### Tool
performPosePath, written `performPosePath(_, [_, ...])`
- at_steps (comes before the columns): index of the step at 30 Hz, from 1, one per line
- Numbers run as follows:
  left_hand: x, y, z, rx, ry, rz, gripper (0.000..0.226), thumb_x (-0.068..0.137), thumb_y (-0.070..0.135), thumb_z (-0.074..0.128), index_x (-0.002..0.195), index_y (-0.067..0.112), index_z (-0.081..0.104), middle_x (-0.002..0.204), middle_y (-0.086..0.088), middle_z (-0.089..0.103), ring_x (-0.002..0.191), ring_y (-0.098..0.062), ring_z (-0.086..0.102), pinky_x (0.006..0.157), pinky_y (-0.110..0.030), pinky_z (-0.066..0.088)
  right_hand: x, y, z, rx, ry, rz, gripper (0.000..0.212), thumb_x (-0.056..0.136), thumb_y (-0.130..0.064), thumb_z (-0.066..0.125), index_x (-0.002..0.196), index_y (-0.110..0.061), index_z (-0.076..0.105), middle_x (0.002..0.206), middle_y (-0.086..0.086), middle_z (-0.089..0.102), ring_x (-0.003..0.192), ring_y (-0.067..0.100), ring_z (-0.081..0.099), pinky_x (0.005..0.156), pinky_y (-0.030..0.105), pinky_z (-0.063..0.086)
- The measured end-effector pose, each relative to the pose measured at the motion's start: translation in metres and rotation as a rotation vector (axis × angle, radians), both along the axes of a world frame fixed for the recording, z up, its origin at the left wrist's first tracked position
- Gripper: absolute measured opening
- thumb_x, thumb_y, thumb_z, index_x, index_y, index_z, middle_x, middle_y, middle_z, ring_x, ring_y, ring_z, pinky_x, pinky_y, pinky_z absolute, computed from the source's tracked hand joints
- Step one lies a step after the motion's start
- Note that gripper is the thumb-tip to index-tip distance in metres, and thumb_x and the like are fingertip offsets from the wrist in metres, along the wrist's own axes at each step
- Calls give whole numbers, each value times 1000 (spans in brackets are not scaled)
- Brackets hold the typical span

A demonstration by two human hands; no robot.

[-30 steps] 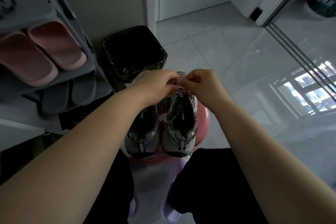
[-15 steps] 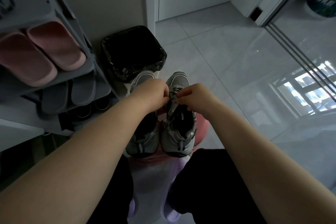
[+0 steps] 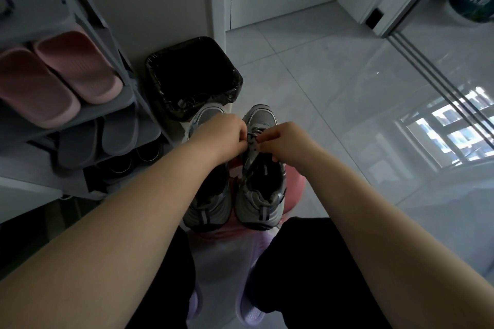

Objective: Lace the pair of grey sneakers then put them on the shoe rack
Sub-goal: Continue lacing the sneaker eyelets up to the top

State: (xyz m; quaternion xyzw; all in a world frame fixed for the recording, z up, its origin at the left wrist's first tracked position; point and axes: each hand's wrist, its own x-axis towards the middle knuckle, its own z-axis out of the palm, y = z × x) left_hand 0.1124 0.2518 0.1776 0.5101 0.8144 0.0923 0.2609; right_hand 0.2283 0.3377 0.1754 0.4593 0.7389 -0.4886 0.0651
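Observation:
Two grey sneakers stand side by side on a pink stool (image 3: 292, 189), toes pointing away from me. The right sneaker (image 3: 260, 195) has its lace (image 3: 252, 141) pinched over the tongue by both hands. My left hand (image 3: 222, 136) grips the lace from the left, and its arm covers much of the left sneaker (image 3: 207, 208). My right hand (image 3: 283, 141) holds the lace from the right. The grey shoe rack (image 3: 112, 104) stands at the left.
On the rack sit pink slippers (image 3: 58, 75) above grey slippers (image 3: 99, 139), with dark shoes lower down. A bin with a black liner (image 3: 192, 75) stands just beyond the sneakers. Glossy tiled floor stretches to the right. My legs and lilac slippers are below.
Both hands came down and toward me from above the toes to the right sneaker's tongue, still pinching the lace. Both toe caps now show.

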Motion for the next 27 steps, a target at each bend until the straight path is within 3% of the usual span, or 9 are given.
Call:
performPosePath(6, [0, 0, -1, 12, -48, 11, 11, 83, 21, 58, 80, 18, 68, 74, 5, 57, 85, -20, 59, 79, -37, 52, 0, 1, -2, 1, 2, 5, 22, 82, -5, 63, 103, -9, 70, 55, -4, 51, 36, 3, 45, 36, 6, 34])
performPosePath(13, [5, 3, -1, -13, -39, 37, 15, 88, 22, 56, 87, 18, 70, 86, -1, 66, 91, -21, 61, 79, -31, 48, 2, 3, -3, 1, 7, 21, 23, 84, -3, 55, 96, -14, 71, 43, -10, 54, 33, 3, 45, 39, 10, 38])
performPosePath(17, [9, 6, -4, -49, 59, 72, 19, 92, 30, 52, 93, 26, 70, 99, 1, 68, 104, -21, 58, 95, -33, 34, 2, -1, -7, 134, -3, 131, 23, 82, -7, 59, 98, -17, 74, 76, 4, 65, 52, 11, 51, 58, 24, 47])
performPosePath(21, [11, 7, -2, -191, 108, -10, 34, 94, 49, 39, 95, 26, 64, 109, -4, 64, 115, -26, 50, 101, -36, 27, 0, -1, -12, 268, -10, 99, 10, 81, -16, 65, 87, -16, 73, 89, 5, 69, 78, 18, 60, 67, 26, 43])
performPosePath(23, [9, 6, -2, -197, 133, -6, 38, 83, 58, 53, 102, 26, 60, 118, -4, 56, 120, -26, 43, 103, -39, 24, -1, 0, -13, 271, -19, 107, 8, 82, -16, 64, 84, -13, 71, 91, 7, 69, 86, 21, 62, 71, 29, 46])
performPosePath(27, [6, 4, 2, -125, 81, 181, 79, 60, 53, 76, 120, 18, 41, 131, -8, 36, 128, -30, 28, 107, -43, 22, 0, 2, -3, 240, 10, 113, 6, 84, -11, 60, 80, -13, 63, 89, 6, 65, 85, 24, 62, 74, 32, 49])
